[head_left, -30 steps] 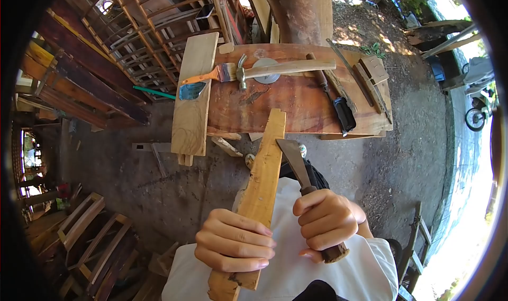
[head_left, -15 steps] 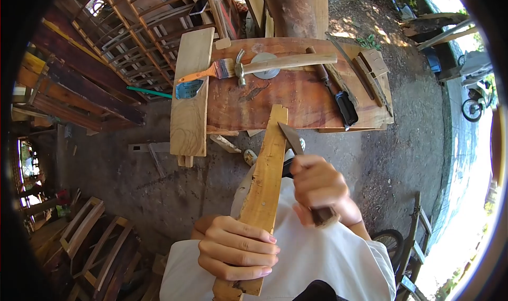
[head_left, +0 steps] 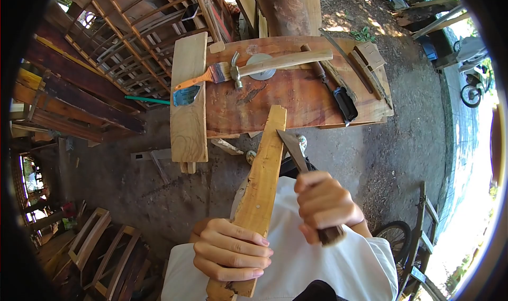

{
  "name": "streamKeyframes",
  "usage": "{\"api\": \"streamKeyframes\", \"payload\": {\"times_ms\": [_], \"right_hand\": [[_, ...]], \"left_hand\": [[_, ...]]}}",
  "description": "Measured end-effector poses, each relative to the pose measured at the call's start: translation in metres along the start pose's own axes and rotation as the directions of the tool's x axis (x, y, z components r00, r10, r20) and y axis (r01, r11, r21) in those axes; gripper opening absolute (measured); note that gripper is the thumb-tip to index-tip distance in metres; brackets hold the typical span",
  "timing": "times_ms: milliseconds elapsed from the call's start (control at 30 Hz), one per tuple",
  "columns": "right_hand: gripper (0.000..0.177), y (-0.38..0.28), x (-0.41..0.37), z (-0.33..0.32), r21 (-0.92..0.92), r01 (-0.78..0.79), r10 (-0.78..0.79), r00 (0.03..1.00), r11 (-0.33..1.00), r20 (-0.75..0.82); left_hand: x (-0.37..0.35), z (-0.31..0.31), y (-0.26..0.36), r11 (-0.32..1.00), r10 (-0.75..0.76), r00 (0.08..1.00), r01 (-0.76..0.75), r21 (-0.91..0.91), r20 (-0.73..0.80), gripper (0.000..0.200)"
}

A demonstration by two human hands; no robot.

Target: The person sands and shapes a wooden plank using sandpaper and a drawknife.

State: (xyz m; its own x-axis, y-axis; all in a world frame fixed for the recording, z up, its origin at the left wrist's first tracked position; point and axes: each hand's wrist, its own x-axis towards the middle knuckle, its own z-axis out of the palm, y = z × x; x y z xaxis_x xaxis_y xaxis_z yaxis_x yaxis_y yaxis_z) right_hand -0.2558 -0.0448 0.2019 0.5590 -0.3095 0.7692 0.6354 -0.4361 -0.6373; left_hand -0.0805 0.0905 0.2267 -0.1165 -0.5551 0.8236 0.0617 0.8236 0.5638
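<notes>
My left hand is wrapped round the lower end of a long yellowish wooden board, which slants up away from my body. Its far end overlaps the near edge of the workbench in this view. In my right hand, slightly blurred, is a knife with a dark, pointed blade and a wooden handle. The blade's tip lies right at the board's right edge, near its far end. A small round mark shows on the board's face.
On the reddish wooden workbench lie a hammer, a paintbrush, a metal disc and several long tools. A pale plank lies across its left end. Wooden frames stand lower left; a wheel is lower right.
My right hand and the knife have moved down toward my body, with the blade tip slightly lower along the board's edge. My left hand keeps its hold; the view has shifted a little.
</notes>
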Motion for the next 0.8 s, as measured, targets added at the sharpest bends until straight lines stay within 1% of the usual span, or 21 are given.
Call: {"api": "streamKeyframes", "payload": {"times_ms": [67,133,167,233,300,367,433,500,533,567,633,667,733,767,800], "right_hand": [[0.028,0.020,-0.006,-0.002,-0.018,-0.015,0.015,0.999,1.000,-0.029],[0.029,0.037,-0.009,-0.006,-0.107,-0.058,0.054,0.998,0.993,-0.044],[0.029,0.031,-0.007,-0.007,-0.107,-0.055,0.051,0.998,0.993,-0.038],[0.027,0.010,-0.003,-0.006,-0.016,-0.028,0.028,1.000,0.999,-0.001],[0.026,0.013,-0.004,-0.005,-0.025,-0.029,0.029,0.999,0.999,0.022],[0.027,0.028,-0.008,-0.006,-0.066,-0.062,0.061,0.998,0.996,-0.020],[0.028,0.023,-0.003,-0.008,-0.049,-0.071,0.069,0.997,0.996,-0.034],[0.029,0.014,-0.004,-0.005,0.016,0.012,-0.011,0.997,1.000,-0.078],[0.028,0.008,-0.002,-0.005,0.009,0.020,-0.020,1.000,1.000,-0.002],[0.028,0.013,-0.003,-0.004,0.012,0.017,-0.017,1.000,1.000,-0.002],[0.026,0.030,-0.006,-0.004,-0.078,-0.048,0.048,0.999,0.996,0.006],[0.025,0.038,-0.008,-0.005,-0.086,-0.050,0.049,0.999,0.995,-0.013],[0.025,0.029,-0.005,-0.005,-0.057,-0.017,0.015,0.999,0.998,-0.038],[0.026,0.023,-0.002,-0.004,-0.023,0.014,-0.015,0.998,1.000,-0.060],[0.026,0.013,-0.003,-0.006,-0.007,-0.011,0.011,1.000,1.000,-0.005]], "left_hand": [[0.001,0.000,-0.001,1.000,-0.001,1.000,0.001,-0.013,-0.007,0.006],[0.003,0.001,-0.001,1.000,0.000,1.000,0.000,-0.010,0.006,0.005],[0.003,-0.001,-0.001,1.000,0.004,1.000,-0.004,-0.006,0.004,0.005],[0.000,-0.005,0.001,1.000,-0.011,1.000,0.011,0.009,-0.004,0.005],[0.001,-0.006,0.001,1.000,-0.012,1.000,0.012,0.007,-0.016,0.005],[0.002,-0.005,0.001,1.000,-0.013,1.000,0.013,-0.005,-0.027,0.006],[0.004,-0.003,0.001,1.000,-0.027,0.998,0.027,0.007,-0.049,0.006],[0.004,-0.006,0.001,1.000,-0.022,0.999,0.023,0.007,-0.041,0.006],[0.004,-0.006,0.002,1.000,-0.029,0.999,0.030,0.004,-0.039,0.006],[0.003,-0.006,0.002,0.999,-0.033,0.999,0.033,0.004,-0.042,0.006],[0.004,-0.007,0.000,1.000,-0.010,0.999,0.010,-0.011,-0.041,0.006],[0.006,-0.007,-0.001,1.000,-0.011,0.999,0.011,-0.015,-0.039,0.006],[0.010,-0.009,-0.002,0.999,-0.021,1.000,0.022,-0.034,0.018,0.006],[0.010,-0.009,-0.003,0.999,-0.020,1.000,0.021,-0.029,0.017,0.006],[0.008,-0.009,-0.003,1.000,-0.010,1.000,0.010,-0.022,-0.016,0.005]]}}
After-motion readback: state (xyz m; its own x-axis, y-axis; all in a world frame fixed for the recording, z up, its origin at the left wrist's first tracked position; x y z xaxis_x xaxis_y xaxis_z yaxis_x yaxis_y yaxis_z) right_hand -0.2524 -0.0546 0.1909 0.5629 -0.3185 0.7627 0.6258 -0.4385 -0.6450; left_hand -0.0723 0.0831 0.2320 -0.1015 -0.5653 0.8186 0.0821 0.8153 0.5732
